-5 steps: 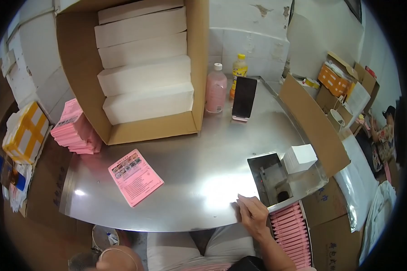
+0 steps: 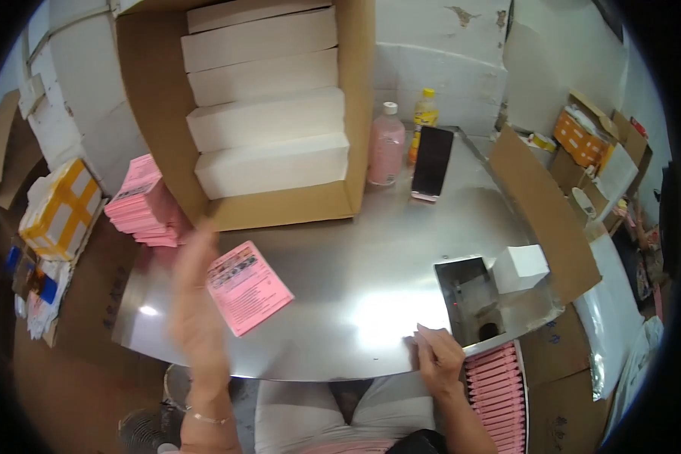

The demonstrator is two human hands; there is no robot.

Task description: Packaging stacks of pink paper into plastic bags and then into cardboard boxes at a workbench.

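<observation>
My left hand (image 2: 197,295) is raised over the left part of the metal table and smeared by motion, so its fingers cannot be read. Just right of it lies a small stack of pink printed leaflets (image 2: 250,291). A taller pile of pink leaflets (image 2: 147,204) stands beyond it, by the carton. Resting at the table's front edge, my right hand (image 2: 439,357) has its fingers curled together, with nothing visible in them. It is nearest to a dark recessed device (image 2: 461,291) and a tray of pink wrapped sticks (image 2: 495,393) below the edge.
A large open carton (image 2: 280,216) holds several white boxes (image 2: 272,166). Behind the table's middle stand a pink bottle (image 2: 387,147), a yellow-capped bottle (image 2: 425,113) and a phone (image 2: 432,163) on a stand. A white paper block (image 2: 520,268) sits beside a cardboard flap (image 2: 541,212).
My left hand has swung up from below the table's front edge to beside the small leaflet stack. The whole view has shifted slightly; my right hand stays at the edge.
</observation>
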